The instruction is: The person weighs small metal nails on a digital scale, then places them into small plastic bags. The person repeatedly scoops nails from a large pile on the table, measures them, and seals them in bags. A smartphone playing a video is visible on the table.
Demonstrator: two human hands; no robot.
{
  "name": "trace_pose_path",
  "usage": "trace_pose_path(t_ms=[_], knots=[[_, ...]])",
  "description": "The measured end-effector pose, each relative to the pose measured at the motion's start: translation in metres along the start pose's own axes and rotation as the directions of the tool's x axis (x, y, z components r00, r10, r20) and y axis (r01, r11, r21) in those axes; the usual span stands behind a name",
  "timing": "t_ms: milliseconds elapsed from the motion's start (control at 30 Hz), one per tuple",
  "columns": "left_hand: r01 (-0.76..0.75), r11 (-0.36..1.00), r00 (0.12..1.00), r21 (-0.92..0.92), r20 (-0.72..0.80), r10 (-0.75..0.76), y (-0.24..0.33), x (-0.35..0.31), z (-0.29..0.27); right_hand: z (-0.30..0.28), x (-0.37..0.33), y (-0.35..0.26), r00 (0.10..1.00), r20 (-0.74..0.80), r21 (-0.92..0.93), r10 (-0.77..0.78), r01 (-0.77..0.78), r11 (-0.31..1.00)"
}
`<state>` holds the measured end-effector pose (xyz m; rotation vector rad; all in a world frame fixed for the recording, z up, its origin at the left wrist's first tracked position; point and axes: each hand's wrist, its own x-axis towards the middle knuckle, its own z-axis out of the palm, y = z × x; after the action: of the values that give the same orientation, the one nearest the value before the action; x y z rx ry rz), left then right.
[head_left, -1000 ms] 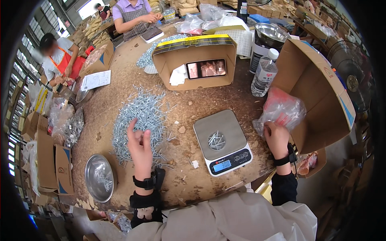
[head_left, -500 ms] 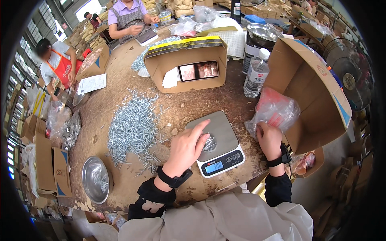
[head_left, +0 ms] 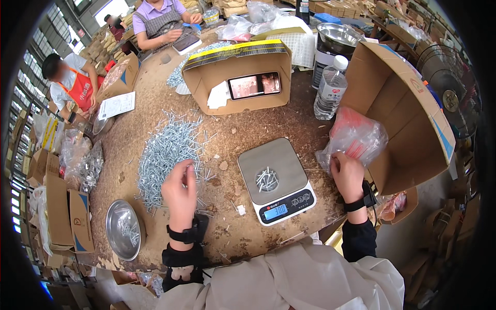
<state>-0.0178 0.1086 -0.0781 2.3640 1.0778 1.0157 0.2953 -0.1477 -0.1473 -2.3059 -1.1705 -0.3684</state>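
Left hand (head_left: 178,192), one: I have it over the near end of the screw pile (head_left: 164,147), left half of the table (head_left: 227,137); fingers curled toward thumb, whether pinching a screw I cannot tell. Right hand (head_left: 348,178), one: fingers bent at a plastic bag (head_left: 361,134), table's right edge; grip unclear to me. Digital scale (head_left: 281,155), one, near edge, screw cluster (head_left: 267,180) on its pan. Steel bowl (head_left: 115,242), one, near left corner.
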Motion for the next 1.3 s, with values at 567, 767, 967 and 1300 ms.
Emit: trace_pose_path(t_ms=[567, 767, 967, 1300], knots=[[-0.466, 0.849, 0.752, -0.249, 0.394, 0.529, 0.058, -0.018, 0.045, -0.005, 0.003, -0.005, 0.993, -0.083, -0.094, -0.088, 0.08, 0.992], [-0.363, 0.915, 0.912, -0.174, 0.137, 0.388, 0.059, -0.011, 0.024, -0.004, 0.002, -0.007, 0.995, -0.07, -0.093, -0.072, 0.065, 0.994], [-0.21, 0.976, 0.905, -0.061, -0.39, 0.17, 0.022, 0.013, -0.016, -0.002, 0.002, -0.003, 0.995, -0.074, -0.027, -0.064, 0.062, 0.998], [-0.454, 0.881, 0.856, -0.13, 0.211, 0.472, 0.07, 0.018, 0.029, -0.003, 0.001, -0.005, 0.992, -0.114, -0.048, -0.053, 0.048, 0.998]])
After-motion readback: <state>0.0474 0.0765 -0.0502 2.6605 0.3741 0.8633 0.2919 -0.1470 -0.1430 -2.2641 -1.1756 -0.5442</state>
